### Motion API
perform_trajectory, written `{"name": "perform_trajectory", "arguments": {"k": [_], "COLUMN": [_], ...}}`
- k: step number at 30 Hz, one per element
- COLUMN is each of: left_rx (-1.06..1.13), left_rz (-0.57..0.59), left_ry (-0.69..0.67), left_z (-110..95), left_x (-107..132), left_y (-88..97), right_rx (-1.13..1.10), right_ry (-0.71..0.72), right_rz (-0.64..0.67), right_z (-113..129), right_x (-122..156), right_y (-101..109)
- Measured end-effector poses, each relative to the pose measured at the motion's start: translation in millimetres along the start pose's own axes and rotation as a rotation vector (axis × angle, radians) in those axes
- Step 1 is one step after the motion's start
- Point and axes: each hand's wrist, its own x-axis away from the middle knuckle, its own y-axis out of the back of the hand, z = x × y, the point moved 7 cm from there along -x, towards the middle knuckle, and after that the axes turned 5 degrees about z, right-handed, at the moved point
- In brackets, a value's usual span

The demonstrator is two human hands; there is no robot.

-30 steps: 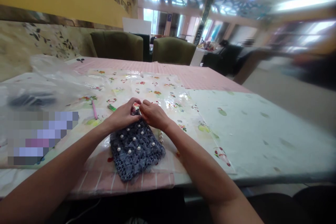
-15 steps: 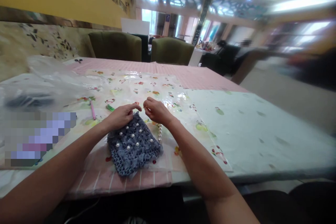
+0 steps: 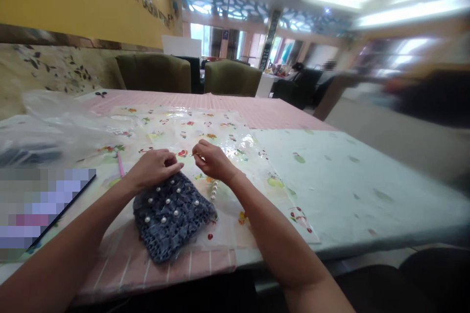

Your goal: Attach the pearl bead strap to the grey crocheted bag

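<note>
A blue-grey crocheted bag, dotted with white pearl beads, lies on the table in front of me. My left hand is closed on its upper edge, thumb along the near side. To the right of it, just beyond the bag, my right hand pinches a tiny gold-coloured piece, too small to name. A strand of white pearls hangs down between my right wrist and the bag's right side. A gap separates the two hands.
A pink pen-like stick lies left of my left hand. Clear plastic bags are heaped at the left, near a blurred-out flat object. Small black scissors lie far left. Green chairs stand behind the table; people sit farther back.
My hands have drawn apart; a moment ago their fingertips nearly met at the small piece. The left hand's fingers have curled in over the bag's edge. The camera view has shifted slightly.
</note>
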Motion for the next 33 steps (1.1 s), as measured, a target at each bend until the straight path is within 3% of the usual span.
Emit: {"name": "perform_trajectory", "arguments": {"k": [10,15,20,24,27,33], "left_rx": [0.042,-0.185,-0.28,-0.158,0.014,0.5], "left_rz": [0.019,0.042,0.212,0.287,0.218,-0.154], "left_ry": [0.16,0.389,0.46,0.406,0.331,0.163], "left_z": [6,15,20,24,23,8], "left_x": [7,8,7,7,5,5], "left_y": [-6.0,-5.9,-18.2,-27.3,-23.3,9.7], "right_rx": [-0.009,0.012,0.019,0.028,0.013,-0.206], "right_ry": [0.032,0.012,0.025,0.022,0.024,0.081], "right_rz": [0.026,0.055,0.076,0.087,0.082,-0.077], "right_z": [14,15,17,18,18,17], "right_x": [0,-1,-1,-1,0,-1], "right_y": [0,-3,-8,-11,-12,6]}}
